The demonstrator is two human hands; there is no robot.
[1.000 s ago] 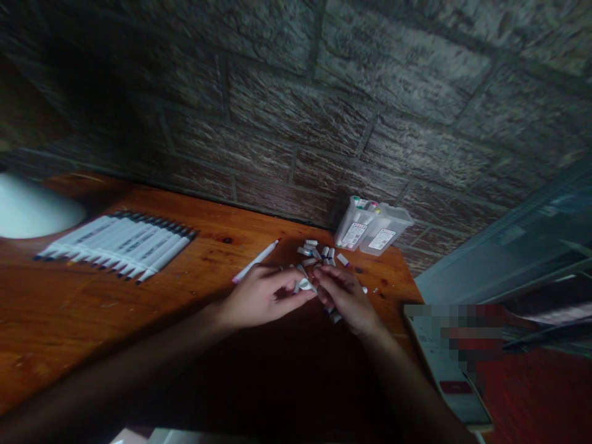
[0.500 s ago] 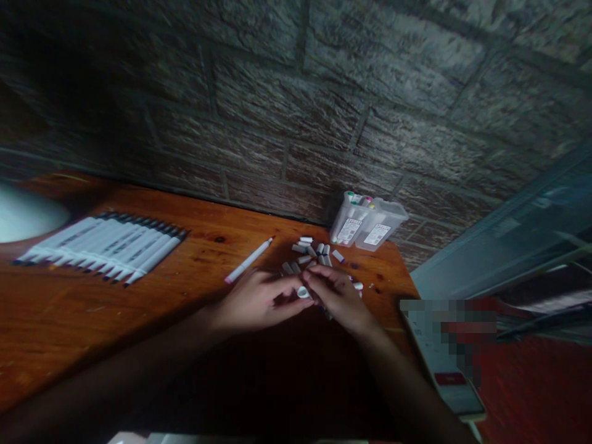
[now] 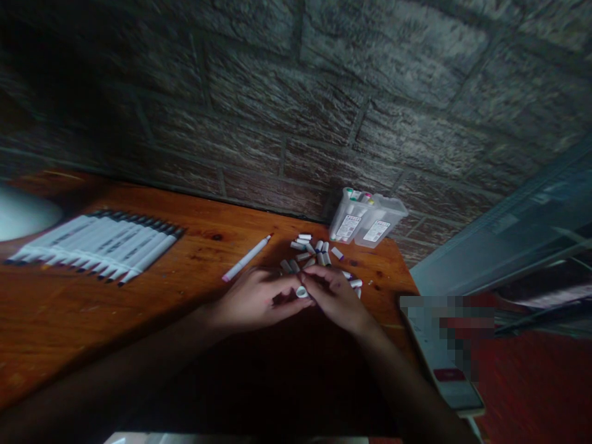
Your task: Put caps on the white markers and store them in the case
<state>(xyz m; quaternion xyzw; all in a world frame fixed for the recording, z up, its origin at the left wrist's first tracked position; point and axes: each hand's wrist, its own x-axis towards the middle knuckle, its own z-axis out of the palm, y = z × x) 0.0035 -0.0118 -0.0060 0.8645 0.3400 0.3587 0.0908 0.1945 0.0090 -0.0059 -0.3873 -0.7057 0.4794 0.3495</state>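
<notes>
My left hand (image 3: pixel 254 300) and my right hand (image 3: pixel 337 297) meet fingertip to fingertip over the wooden table (image 3: pixel 194 290). Between them they pinch a small white marker cap (image 3: pixel 302 291). Both hands have curled fingers. Just beyond the fingers lies a scatter of several loose white caps (image 3: pixel 311 250). A single uncapped white marker (image 3: pixel 245 259) lies at a slant to the left of the caps.
A row of several white markers (image 3: pixel 97 246) lies side by side at the left. Two clear plastic marker boxes (image 3: pixel 367 219) stand against the brick wall. A white rounded object (image 3: pixel 23 213) sits at the far left edge. A booklet (image 3: pixel 444 364) lies at the right.
Both hands stay together on the cap; the fingers have shifted slightly. The view has drifted a little, so everything sits slightly lower left than before.
</notes>
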